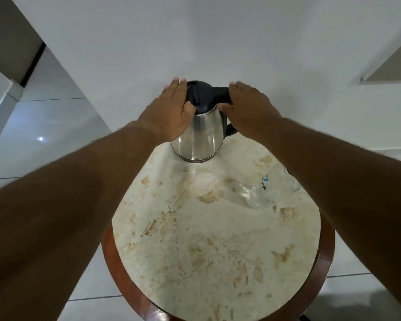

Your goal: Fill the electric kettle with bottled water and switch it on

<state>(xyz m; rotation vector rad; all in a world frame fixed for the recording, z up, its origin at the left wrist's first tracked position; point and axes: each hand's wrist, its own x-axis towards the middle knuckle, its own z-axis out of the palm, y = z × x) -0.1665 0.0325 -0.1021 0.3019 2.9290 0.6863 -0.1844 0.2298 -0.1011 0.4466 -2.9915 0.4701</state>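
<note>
Kettle [199,128]: left hand [171,112] flat on lid, right hand [248,107] wrapped round handle. Risk: tipping off table [218,251], toppling bottle [266,191].

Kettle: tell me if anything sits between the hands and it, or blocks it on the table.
Nothing does. The left hand rests on the black lid and the right hand grips the handle of the kettle. The plastic water bottle lies on its side on the marble tabletop, nearer the person and clear of the kettle.
</note>
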